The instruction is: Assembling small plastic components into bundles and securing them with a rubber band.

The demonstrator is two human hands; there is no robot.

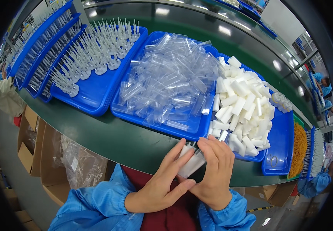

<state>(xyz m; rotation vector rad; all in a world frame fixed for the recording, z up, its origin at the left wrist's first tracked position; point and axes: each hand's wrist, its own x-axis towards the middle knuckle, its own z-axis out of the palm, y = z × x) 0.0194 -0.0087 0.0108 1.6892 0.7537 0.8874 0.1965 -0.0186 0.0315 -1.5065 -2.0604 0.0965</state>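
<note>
Just in front of the table edge, both my hands are closed around a white block-like piece (191, 164). Thin stems stick out of its upper end, and part of its side looks clear and shiny, but my fingers hide much of it. My left hand (159, 184) grips it from the left, with fingers along its side and thumb below. From the right, my right hand (216, 173) bends its fingers over the top corner. Close beyond them lie clear plastic sleeves (176, 125) and white foam-like blocks (237, 104) in blue trays.
A blue tray (91, 92) at left holds rows of white-stemmed parts, with more stacked trays (39, 73) beyond. At right are a blue tray (280, 134) with small clear parts and rings, and orange rubber bands (299, 150). Cardboard boxes (51, 165) stand below the table; people work far right.
</note>
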